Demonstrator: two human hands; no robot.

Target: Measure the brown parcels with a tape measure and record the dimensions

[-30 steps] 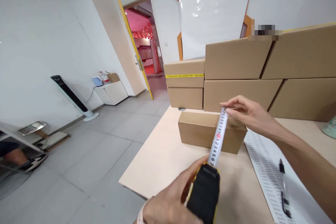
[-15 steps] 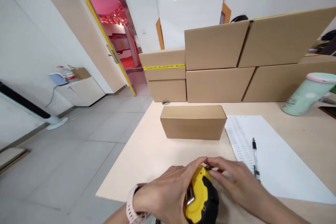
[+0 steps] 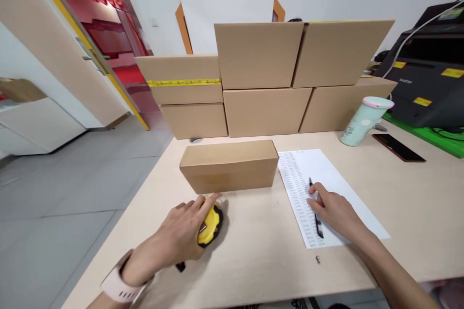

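My left hand (image 3: pixel 181 227) is wrapped round a yellow and black tape measure (image 3: pixel 210 229), low over the table in front of a small brown cardboard box (image 3: pixel 230 174). Part of the tape measure is hidden by my palm. Over the printed paper (image 3: pixel 340 203), my right hand (image 3: pixel 333 210) has its thumb and index finger closed round a black and clear pen (image 3: pixel 318 224). That pen lies along the printed columns, its upper part partly covered by my fingers.
Stacked cardboard boxes (image 3: pixel 266 113) line the back of the table (image 3: pixel 253 246). A mint tumbler (image 3: pixel 364 123), a phone (image 3: pixel 398 147) and a black machine (image 3: pixel 431 77) on a green base are at the right. A small dark bit (image 3: pixel 318 259) lies below the paper.
My hands have parted from round the tape measure. The left has moved it left and toward the small box; the right has let go and moved to the pen. The view has turned right.
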